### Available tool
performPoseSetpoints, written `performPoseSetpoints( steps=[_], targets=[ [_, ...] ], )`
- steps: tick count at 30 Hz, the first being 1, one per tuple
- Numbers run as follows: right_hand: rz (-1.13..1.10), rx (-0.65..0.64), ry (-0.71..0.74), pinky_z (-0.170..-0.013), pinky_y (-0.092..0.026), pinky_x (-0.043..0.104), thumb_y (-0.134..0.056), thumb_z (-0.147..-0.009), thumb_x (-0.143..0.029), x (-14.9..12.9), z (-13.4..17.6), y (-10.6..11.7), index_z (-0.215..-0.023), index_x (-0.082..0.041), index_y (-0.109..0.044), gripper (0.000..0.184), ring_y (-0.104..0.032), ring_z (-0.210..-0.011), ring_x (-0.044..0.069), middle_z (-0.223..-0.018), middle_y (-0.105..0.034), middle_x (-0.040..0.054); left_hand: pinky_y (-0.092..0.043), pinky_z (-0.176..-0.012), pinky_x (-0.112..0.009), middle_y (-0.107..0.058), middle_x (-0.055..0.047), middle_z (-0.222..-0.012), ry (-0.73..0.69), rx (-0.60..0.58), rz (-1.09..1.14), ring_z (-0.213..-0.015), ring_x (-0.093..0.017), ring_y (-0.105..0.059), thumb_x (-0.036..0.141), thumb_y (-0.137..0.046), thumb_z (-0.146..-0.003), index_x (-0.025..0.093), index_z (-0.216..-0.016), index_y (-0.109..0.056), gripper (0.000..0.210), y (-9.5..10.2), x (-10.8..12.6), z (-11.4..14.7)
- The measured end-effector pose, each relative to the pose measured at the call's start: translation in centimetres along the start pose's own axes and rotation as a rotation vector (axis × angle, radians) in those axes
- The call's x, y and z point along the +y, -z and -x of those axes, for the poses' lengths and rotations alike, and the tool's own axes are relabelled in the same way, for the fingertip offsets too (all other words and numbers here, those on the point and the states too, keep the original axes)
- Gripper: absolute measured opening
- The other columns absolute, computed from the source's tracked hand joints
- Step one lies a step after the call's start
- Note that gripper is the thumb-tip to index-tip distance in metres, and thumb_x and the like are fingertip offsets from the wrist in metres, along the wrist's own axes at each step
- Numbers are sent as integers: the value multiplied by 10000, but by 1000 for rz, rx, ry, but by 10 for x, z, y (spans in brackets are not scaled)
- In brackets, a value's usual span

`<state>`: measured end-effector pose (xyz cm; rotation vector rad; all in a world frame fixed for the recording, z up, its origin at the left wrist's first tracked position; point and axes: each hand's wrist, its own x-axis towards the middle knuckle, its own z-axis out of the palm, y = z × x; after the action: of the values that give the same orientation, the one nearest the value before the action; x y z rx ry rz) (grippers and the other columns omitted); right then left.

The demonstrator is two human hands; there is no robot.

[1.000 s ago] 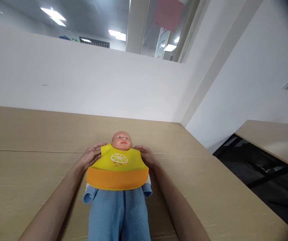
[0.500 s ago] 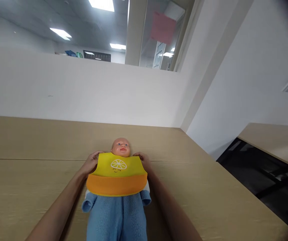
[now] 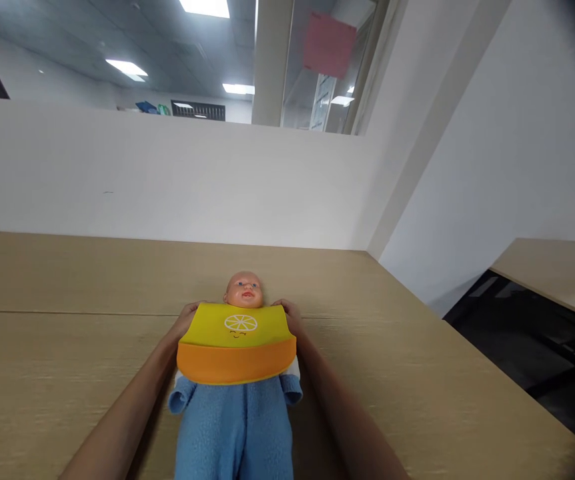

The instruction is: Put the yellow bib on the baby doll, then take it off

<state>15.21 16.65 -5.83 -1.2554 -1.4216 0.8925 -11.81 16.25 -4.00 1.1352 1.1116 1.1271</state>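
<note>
A baby doll [image 3: 245,289] lies on its back on the table, head away from me, in a fuzzy blue outfit [image 3: 235,423] with white on the sleeves. Over its chest is a yellow bib [image 3: 207,327] printed with a white citrus slice and a smiling face; an orange pocket [image 3: 236,361] runs along its lower edge. My left hand [image 3: 183,322] grips the bib's upper left side, its fingertips hidden behind it. At the upper right corner, my right hand [image 3: 290,316] is closed on the bib's edge, fingers partly covered.
The wood-coloured table [image 3: 82,360] has a seam running across it. A white wall [image 3: 167,180] with windows above stands along its far edge. To the right, past the table edge, is another wooden surface [image 3: 562,270] with a dark space below.
The camera view has shifted slightly. Both hands stay at the bib's upper sides, and the left fingers are now more hidden behind it. The doll lies as before.
</note>
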Motion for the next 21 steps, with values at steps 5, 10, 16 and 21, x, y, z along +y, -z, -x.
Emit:
performPoseSetpoints(
  steps=[5,10,16,21],
  targets=[
    [38,-6,24,-629,-385,282,-547,-568,-276,-1,5,-2,-676,-168,-604,164,-526,-693,179,-693,-627,28,-402,-526,-262,-578,16,-538,-27,45,-28,-527,-148,-516,281,-677,-469,163,-584,-595,185,-6,6,12],
    [77,7,20,-582,-346,264,-535,-597,-267,5,5,-2,-624,-177,-590,109,-489,-643,161,-632,-612,15,-450,-596,-309,-636,-15,-604,-51,133,-56,-652,-216,-567,263,-679,-475,199,-622,-615,173,-14,17,29],
    [85,6,31,-593,-356,260,-527,-593,-216,11,4,1,-592,-175,-614,97,-511,-667,171,-635,-634,24,-471,-671,-331,-685,-39,-715,-133,133,-55,-827,-280,-623,277,-714,-512,212,-740,-628,252,-10,1,29],
    [30,33,34,-673,-440,273,-527,-597,-215,10,11,1,-729,-177,-668,197,-582,-761,198,-761,-683,46,-491,-770,-323,-713,-48,-901,-223,180,-27,-942,-282,-633,229,-711,-540,213,-915,-646,380,-1,-12,42]
  ],
)
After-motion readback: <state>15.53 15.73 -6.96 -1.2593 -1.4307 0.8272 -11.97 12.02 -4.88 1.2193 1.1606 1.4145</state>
